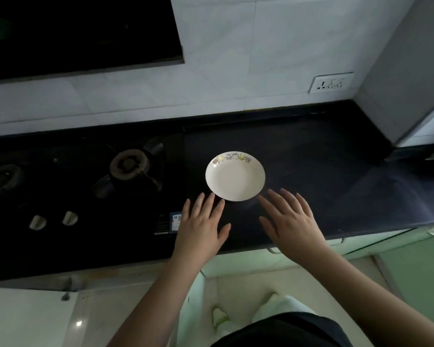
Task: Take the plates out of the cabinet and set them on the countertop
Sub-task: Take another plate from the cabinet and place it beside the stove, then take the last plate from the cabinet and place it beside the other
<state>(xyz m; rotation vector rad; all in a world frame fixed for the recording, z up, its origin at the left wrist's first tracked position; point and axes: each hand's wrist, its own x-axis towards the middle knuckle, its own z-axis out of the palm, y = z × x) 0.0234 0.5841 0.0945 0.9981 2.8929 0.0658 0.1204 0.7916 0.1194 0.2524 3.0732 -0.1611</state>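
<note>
A white plate with small pictures along its far rim rests flat on the dark countertop. My left hand hovers just in front of the plate's near-left edge, fingers spread, palm down, holding nothing. To the plate's near right is my right hand, also spread and holding nothing. Neither hand touches the plate. No cabinet interior is in view.
A black gas hob with a burner and two knobs lies left of the plate. A wall socket sits on the tiled back wall. Green cabinet fronts run below the counter's front edge.
</note>
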